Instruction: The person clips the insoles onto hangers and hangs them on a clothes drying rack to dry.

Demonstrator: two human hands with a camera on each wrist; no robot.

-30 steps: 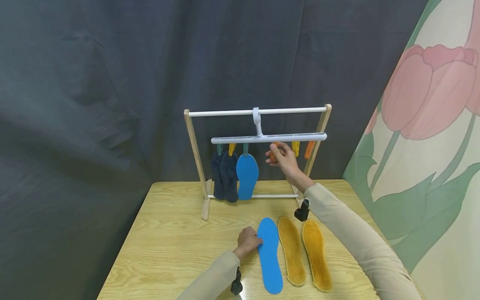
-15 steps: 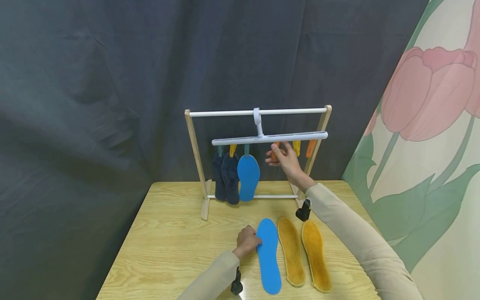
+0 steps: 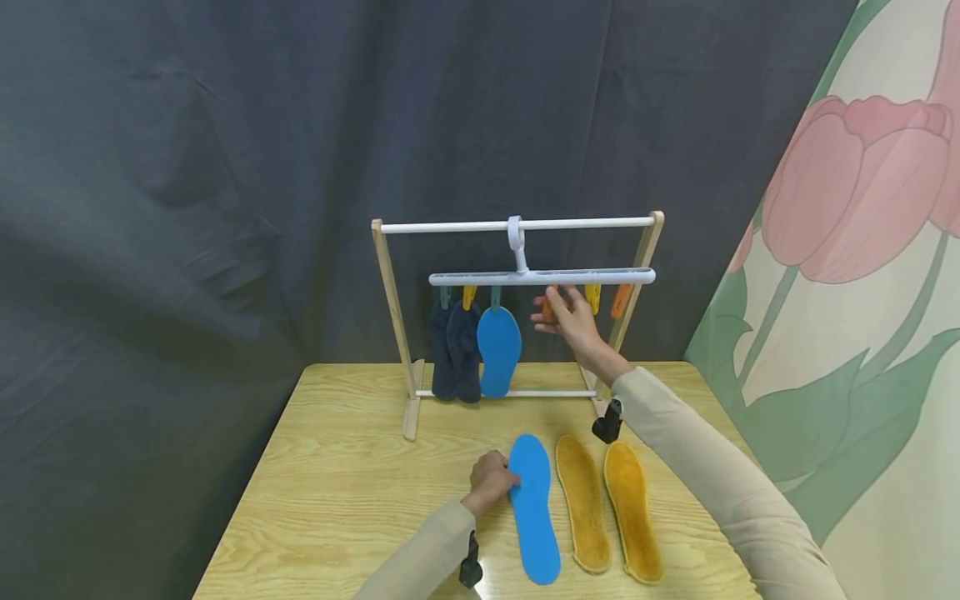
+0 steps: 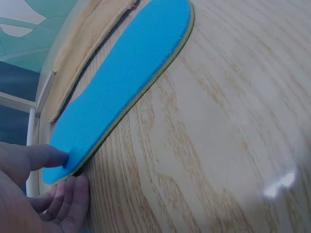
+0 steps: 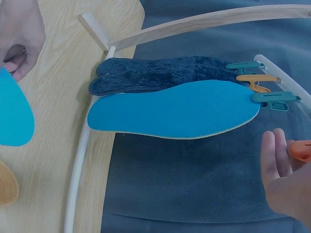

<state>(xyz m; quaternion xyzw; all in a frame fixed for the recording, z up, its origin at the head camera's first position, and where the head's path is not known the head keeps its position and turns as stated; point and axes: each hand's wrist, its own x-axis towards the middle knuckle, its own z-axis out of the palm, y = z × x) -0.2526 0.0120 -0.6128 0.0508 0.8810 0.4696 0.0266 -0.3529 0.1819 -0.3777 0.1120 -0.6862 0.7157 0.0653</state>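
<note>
In the left wrist view a blue insole (image 4: 116, 77) lies along the wooden table; my left hand (image 3: 491, 482) pinches its edge, thumb on top and fingers at the underside. My right hand (image 3: 573, 321) is raised at the white hanger (image 3: 577, 277), holding an orange clothespin (image 3: 548, 308) between thumb and fingers; nothing hangs in that clip. Left of this hand, a second blue insole (image 5: 180, 109) hangs from a green clothespin (image 5: 274, 98). Beside it two dark fuzzy insoles (image 3: 463, 354) hang from a green and a yellow clothespin.
Two tan fuzzy insoles (image 3: 633, 512) lie right of the blue one on the table (image 3: 337, 475). The hanger hooks onto a wooden rack (image 3: 390, 300) with white rods. A yellow clothespin (image 3: 593, 299) and another orange clothespin (image 3: 621, 301) hang at the hanger's right end. Dark cloth stands behind.
My left hand and the blue insole on the table have shifted slightly left. The hanger has tilted a little, and its hanging insoles have swung slightly right. My right hand stays at the orange clothespin.
</note>
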